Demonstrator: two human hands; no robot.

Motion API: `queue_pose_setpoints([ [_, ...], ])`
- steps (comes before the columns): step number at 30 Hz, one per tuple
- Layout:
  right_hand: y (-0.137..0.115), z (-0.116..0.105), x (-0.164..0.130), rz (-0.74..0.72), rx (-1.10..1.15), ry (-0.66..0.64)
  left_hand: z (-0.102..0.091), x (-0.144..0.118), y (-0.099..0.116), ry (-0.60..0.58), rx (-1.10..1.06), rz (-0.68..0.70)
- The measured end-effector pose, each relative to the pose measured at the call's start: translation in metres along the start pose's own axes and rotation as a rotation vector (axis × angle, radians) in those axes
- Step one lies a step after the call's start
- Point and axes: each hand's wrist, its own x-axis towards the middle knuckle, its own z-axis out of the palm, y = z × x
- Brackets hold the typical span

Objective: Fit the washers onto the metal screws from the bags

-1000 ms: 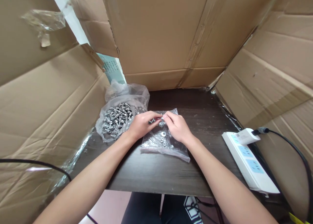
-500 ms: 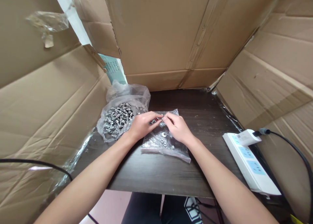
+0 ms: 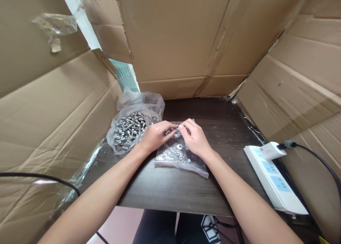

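Note:
Over a flat clear plastic bag, my left hand is closed, its thumb and forefinger pinching a small metal bolt. More shiny hardware shows below its forefinger, partly hidden. My right hand meets it from the other side, with thumb and fingertips pinched on the bolt's end; any small part between them is hidden. Below the hands, several washers and nuts lie on the plastic bag. To the left of my left hand, an open plastic bag holds a heap of bolts.
A white power strip with a plugged-in adapter and black cable lies at the right of the dark wooden table. Cardboard walls enclose the left, back and right sides. Another black cable crosses at lower left.
My right hand's fingers have shifted slightly at the bolt, its forefinger lifting a little. The left hand keeps its pinch. The whole view has moved by a small amount.

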Motion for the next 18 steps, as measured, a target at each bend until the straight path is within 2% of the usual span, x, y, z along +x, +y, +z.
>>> queue_pose_setpoints([
  [18, 0.0020, 0.0022, -0.0009, 0.014, 0.068, 0.000, -0.0005, 0.0006, 0.0021, 0.011, -0.023, -0.068],
])
